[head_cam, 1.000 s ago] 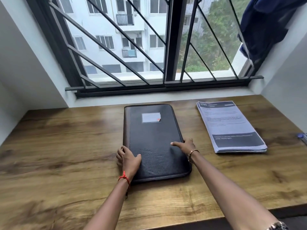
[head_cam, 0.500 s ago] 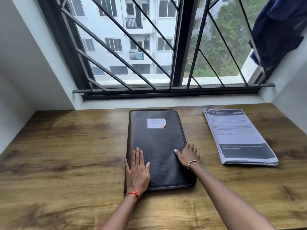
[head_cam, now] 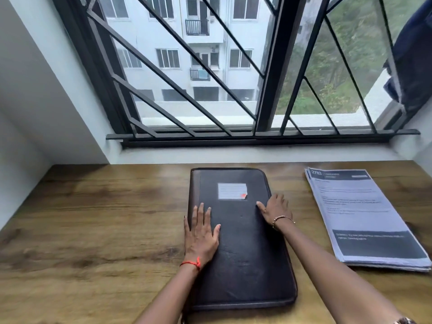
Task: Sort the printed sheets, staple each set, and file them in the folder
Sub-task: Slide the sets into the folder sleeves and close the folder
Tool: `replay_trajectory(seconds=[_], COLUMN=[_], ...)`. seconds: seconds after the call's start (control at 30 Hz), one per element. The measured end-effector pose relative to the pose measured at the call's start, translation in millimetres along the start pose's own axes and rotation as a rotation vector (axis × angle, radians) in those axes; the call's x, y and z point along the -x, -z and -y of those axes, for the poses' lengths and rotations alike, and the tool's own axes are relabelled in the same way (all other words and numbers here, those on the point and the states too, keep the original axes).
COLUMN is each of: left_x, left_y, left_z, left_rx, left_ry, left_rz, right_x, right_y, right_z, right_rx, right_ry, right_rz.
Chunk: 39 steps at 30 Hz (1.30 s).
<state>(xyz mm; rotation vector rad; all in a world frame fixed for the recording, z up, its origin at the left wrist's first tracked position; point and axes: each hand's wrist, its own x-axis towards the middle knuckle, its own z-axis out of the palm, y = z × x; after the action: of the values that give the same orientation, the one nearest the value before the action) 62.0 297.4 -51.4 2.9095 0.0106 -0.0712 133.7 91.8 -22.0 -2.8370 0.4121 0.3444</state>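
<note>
- Since a second ago your left hand (head_cam: 201,237) has gone from curled at the folder's left edge to flat on the cover, and both hands have slid up toward the label (head_cam: 232,191).
- The folder (head_cam: 243,265) lies closed on the bench (head_cam: 93,218), centred in front of you, long side running away from you.
- The printed sheets (head_cam: 360,218) sit in one stack to the right of the folder, apart from it, untouched.
- Progress: basically zero. Nothing is sorted, stapled or filed, and no stapler is in view.
- Left to do: open the folder, split the stack into sets, staple each one, file them.
- Left hand: palm down and fingers straight, pressing the cover near the spine side and holding nothing.
- Right hand (head_cam: 275,209): fingers spread over the folder's right edge, thumb lying on the cover, nothing pinched as far as I can see.
- Both forearms reach straight forward, wrists low over the near half of the folder.
- My read is that you're about to open the cover from the right edge.
</note>
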Motion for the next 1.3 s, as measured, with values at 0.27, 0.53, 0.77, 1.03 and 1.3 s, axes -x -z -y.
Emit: replay_trajectory(seconds=[0.27, 0.53, 0.77, 1.03, 1.3], left_x=[-68, -90, -90, -93, -92], left_y=[3, -8, -14, -13, -15], left_z=[7, 7, 7, 6, 4], left_rx=[0.031, 0.050, 0.015, 0.001, 0.006], left_ry=[0.004, 0.044, 0.042, 0.053, 0.071], left_rz=[-0.019, -0.131, -0.184, -0.208, -0.204], right_x=[-75, -138, -173, -207, -208], right_y=[20, 11, 4, -2, -3], right_z=[68, 159, 214, 234, 235], right_rx=[0.099, -0.099, 0.004, -0.016, 0.034], right_ry=[0.321, 0.596, 0.796, 0.748, 0.774], right_rz=[-0.051, 0.195, 0.572, 0.912, 0.961])
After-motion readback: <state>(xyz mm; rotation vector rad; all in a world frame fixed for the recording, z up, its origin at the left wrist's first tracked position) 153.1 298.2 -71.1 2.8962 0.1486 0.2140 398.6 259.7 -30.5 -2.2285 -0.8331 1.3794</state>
